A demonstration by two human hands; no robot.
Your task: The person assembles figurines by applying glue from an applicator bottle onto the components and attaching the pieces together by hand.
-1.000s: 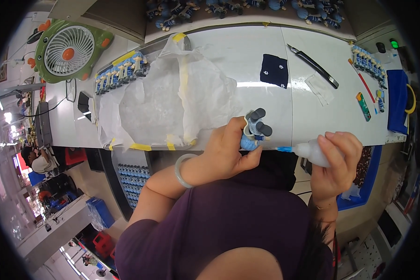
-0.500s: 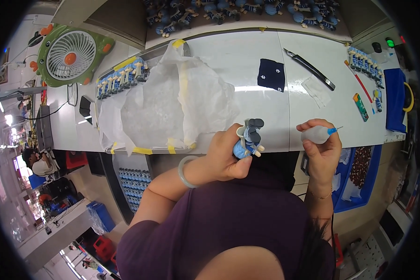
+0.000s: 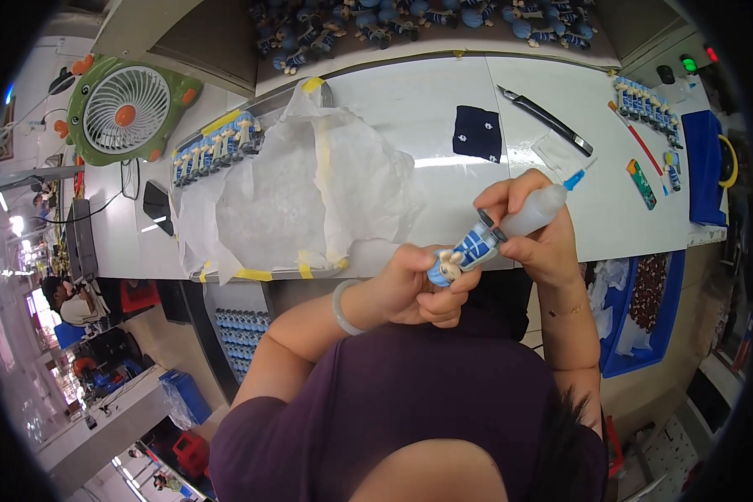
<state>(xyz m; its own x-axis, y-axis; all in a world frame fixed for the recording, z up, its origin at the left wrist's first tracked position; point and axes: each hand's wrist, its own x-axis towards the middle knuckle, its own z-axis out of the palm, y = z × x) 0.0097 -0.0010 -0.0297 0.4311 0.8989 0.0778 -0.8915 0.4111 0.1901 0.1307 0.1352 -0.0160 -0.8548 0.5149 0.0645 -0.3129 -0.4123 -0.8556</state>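
Observation:
My left hand [image 3: 418,287] is closed around the head end of a small blue-and-white figurine [image 3: 470,248], which lies tilted with its dark feet pointing up and right. My right hand [image 3: 542,236] grips a translucent squeeze bottle [image 3: 534,211] with a blue needle tip [image 3: 574,179] pointing up and away from the figurine. The right thumb and fingers also meet the figurine's dark feet. Both hands are close together above the table's near edge. Ahead of them lies a dark cloth square [image 3: 477,133] with small white marks.
Figurines stand in a row [image 3: 217,149] on the paper-covered tray [image 3: 268,201]; another group [image 3: 647,107] is at the right. A black utility knife [image 3: 546,120], red brush [image 3: 637,142] and green lighter [image 3: 642,184] lie on the table. A green fan [image 3: 125,109] stands at left, a blue bin [image 3: 640,335] below right.
My right hand has moved left with the bottle to meet the figurine. The figurine has been turned so its front shows, feet toward the right hand.

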